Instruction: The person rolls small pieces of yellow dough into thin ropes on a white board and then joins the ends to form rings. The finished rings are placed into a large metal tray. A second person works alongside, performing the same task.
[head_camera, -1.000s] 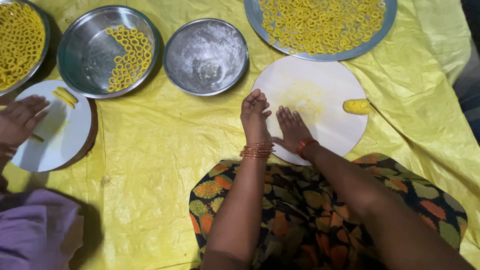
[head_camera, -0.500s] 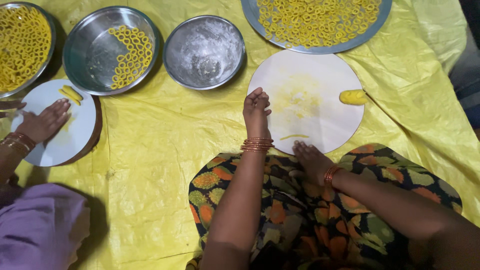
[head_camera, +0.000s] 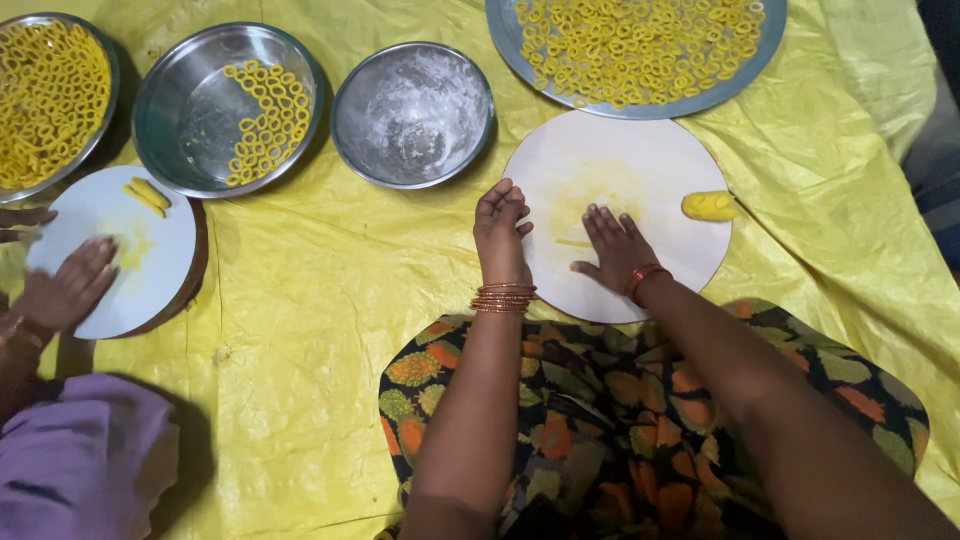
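Your right hand (head_camera: 615, 240) lies flat, fingers spread, on the board (head_camera: 640, 150) over a dough strip (head_camera: 572, 243); your left hand (head_camera: 503, 225), fingers loosely curled and empty, rests at the board's left edge.

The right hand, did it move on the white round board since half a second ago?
Yes. The right hand slid forward from the near rim of the white board to its middle, toward the dough lump.

We observed the right hand (head_camera: 615, 240) lying flat, palm down, on the round white board (head_camera: 640, 150). The left hand (head_camera: 503, 225) rested at the board's nine o'clock edge. A yellow dough lump (head_camera: 709, 206) sat at its three o'clock. A steel bowl (head_camera: 413, 113) stood at the board's ten o'clock.
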